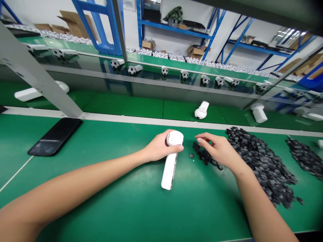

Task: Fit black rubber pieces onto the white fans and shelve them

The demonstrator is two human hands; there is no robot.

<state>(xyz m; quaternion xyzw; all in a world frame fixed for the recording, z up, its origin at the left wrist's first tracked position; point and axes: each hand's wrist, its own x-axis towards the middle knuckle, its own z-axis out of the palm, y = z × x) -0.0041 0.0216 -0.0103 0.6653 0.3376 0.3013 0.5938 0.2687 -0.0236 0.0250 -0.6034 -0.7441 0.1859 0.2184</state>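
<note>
My left hand (161, 146) is closed round the neck of a white ball-headed piece with a long flat handle (169, 171). Its round head (175, 137) has small holes, and the handle points toward me. To the right of it hovers my right hand (218, 148), thumb and forefinger drawn together in a pinch; whatever may be between the tips is too small to make out. Below that hand lies a small cluster of black flat pieces (204, 155). One loose black piece (191, 156) rests between the two hands on the green table (126, 208).
A big heap of black pieces (262, 164) spreads at right, with another heap (306, 156) beyond. A black phone (56, 137) lies at left. Past the pale table edge, a green conveyor (141, 106) carries white pieces (202, 110). Football-patterned pieces (185, 74) line the shelf above.
</note>
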